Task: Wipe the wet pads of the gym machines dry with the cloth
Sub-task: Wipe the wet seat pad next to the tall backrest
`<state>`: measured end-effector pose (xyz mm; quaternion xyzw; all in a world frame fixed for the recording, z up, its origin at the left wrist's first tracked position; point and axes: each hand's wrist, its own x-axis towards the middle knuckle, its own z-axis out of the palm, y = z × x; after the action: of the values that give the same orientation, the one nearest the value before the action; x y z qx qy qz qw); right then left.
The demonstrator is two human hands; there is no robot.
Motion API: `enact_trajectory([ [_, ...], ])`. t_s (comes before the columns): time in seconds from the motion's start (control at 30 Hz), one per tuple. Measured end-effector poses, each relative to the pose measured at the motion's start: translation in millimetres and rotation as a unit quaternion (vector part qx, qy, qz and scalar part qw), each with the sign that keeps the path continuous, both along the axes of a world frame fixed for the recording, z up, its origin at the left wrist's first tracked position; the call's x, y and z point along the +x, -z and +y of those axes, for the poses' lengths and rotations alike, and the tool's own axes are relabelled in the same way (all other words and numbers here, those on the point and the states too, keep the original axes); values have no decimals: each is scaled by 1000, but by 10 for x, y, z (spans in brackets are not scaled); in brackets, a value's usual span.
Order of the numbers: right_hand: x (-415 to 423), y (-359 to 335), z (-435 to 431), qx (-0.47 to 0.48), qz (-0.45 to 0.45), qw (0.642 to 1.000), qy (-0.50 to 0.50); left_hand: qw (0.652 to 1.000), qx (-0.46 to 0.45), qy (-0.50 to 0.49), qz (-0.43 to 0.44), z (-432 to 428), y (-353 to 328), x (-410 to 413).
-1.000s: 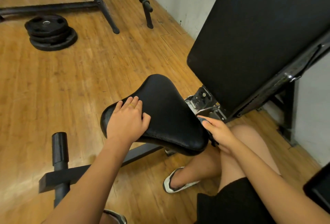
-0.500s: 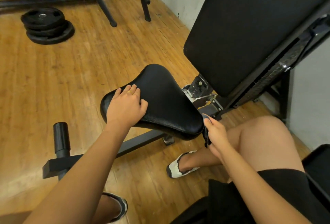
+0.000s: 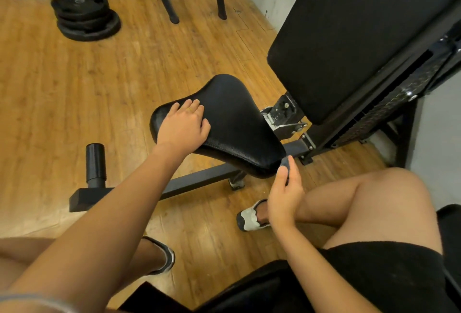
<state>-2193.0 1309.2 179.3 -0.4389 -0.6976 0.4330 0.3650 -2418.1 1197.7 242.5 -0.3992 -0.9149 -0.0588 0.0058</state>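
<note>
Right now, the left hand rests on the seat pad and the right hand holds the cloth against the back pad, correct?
No: the head view shows the right hand holding the cloth at the near corner of the seat pad, not the back pad; the rest holds.

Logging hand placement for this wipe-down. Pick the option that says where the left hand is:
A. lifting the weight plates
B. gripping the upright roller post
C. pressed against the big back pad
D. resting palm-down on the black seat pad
D: the left hand lies palm-down, fingers fairly straight, on the seat pad, while the right hand pinches the dark cloth at the pad's near corner.
</note>
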Motion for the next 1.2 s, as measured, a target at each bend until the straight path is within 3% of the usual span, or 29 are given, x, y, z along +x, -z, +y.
enact_trajectory([
  [0.07, 17, 69, -27, 219, -42, 963, -151, 1000, 0, 8, 3, -42, 12, 24],
  [0.17, 45, 283, 250, 463, -145, 804, -344, 1000, -4, 19, 0, -95, 20, 36],
  [0.3, 82, 94, 737, 612, -217, 607, -458, 1000, 6, 28, 8, -173, 42, 39],
  [0.37, 104, -25, 913, 645, -238, 541, -484, 999, 14, 30, 15, -222, 68, 45],
  [0.43, 81, -97, 958, 664, -251, 501, -495, 999, 18, 34, 24, -255, 87, 45],
  [0.53, -199, -136, 719, 674, -240, 489, -499, 999, 19, 39, 28, -285, 110, 51],
  [0.7, -764, -170, 258, 662, -240, 533, -468, 998, 18, 55, 29, -374, 111, 22],
  [0.93, -287, -197, 608, 639, -279, 525, -489, 998, 18, 52, 38, -390, 149, 36],
  [1.2, -598, -232, 331, 622, -273, 546, -490, 997, 28, 54, 40, -368, 153, 13],
])
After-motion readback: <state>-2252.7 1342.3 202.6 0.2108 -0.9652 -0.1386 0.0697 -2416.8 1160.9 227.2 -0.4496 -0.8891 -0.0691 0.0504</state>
